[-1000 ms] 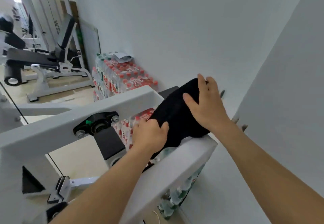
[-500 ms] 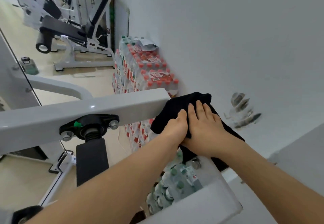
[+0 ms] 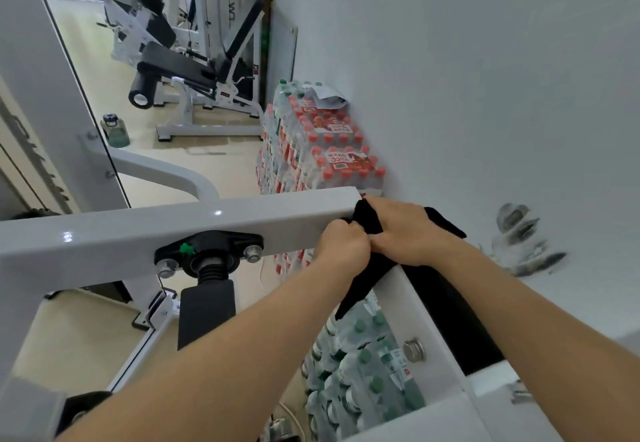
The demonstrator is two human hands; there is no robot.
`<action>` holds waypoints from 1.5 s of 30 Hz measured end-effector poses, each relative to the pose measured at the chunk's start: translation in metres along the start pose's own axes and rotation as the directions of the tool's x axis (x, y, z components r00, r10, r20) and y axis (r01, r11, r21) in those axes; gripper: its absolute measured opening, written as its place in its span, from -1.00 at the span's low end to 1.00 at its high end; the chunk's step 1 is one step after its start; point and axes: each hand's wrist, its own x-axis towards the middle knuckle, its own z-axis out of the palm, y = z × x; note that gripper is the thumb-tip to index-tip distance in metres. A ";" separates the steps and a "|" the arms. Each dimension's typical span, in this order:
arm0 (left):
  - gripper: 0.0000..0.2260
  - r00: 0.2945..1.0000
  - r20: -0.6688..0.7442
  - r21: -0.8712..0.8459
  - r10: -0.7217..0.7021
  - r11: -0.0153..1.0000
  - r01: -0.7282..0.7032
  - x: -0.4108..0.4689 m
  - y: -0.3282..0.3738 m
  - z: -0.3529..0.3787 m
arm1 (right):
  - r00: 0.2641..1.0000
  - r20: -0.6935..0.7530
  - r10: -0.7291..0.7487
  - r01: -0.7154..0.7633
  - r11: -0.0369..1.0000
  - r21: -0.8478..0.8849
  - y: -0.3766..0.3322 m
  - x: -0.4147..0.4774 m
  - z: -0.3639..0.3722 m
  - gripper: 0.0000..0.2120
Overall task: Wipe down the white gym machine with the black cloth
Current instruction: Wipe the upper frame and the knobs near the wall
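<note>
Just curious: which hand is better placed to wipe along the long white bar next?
Probably the left hand: it grips the cloth at the bar, which stretches leftward; the right hand is cornered by the wall.

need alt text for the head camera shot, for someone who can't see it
A person's left hand and right hand hold a black cloth bunched against the end of a white metal gym machine beam. Beyond it, shrink-wrapped packs of red-capped water bottles are stacked against a white wall.
</note>
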 end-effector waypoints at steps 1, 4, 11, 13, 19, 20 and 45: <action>-0.75 0.997 -0.019 0.114 0.076 0.991 -0.073 -0.003 -0.004 -0.005 | 0.998 -0.060 -0.021 0.025 0.997 0.066 0.002 -0.001 0.001 -0.67; -0.64 0.949 -0.087 0.216 0.303 0.936 -0.279 -0.017 0.007 -0.033 | 0.939 -0.343 -0.017 0.180 0.876 0.448 0.001 -0.016 0.003 -0.76; -0.46 0.944 0.009 0.397 0.331 0.865 -0.307 -0.035 0.011 -0.101 | 0.743 -0.601 -0.293 0.351 0.936 -0.022 -0.030 0.013 -0.009 -0.58; -0.46 0.945 0.066 0.610 0.320 0.737 -0.292 -0.039 0.003 -0.108 | 0.951 -0.223 -0.214 0.208 0.977 -0.053 -0.024 0.015 -0.010 -0.52; -0.51 0.708 0.302 0.875 0.638 0.109 -0.472 -0.007 0.006 -0.107 | 0.972 -0.204 -0.115 0.135 0.987 0.087 -0.020 0.006 -0.017 -0.38; -0.40 0.751 0.358 0.867 0.555 0.100 -0.487 0.004 0.008 -0.105 | 0.973 -0.194 -0.122 0.151 0.979 0.139 -0.021 0.006 -0.018 -0.41; -0.53 0.858 0.341 0.889 0.384 0.166 -0.428 0.019 -0.022 -0.199 | 0.897 0.346 -0.274 0.353 0.916 -0.191 -0.141 0.075 0.006 -0.52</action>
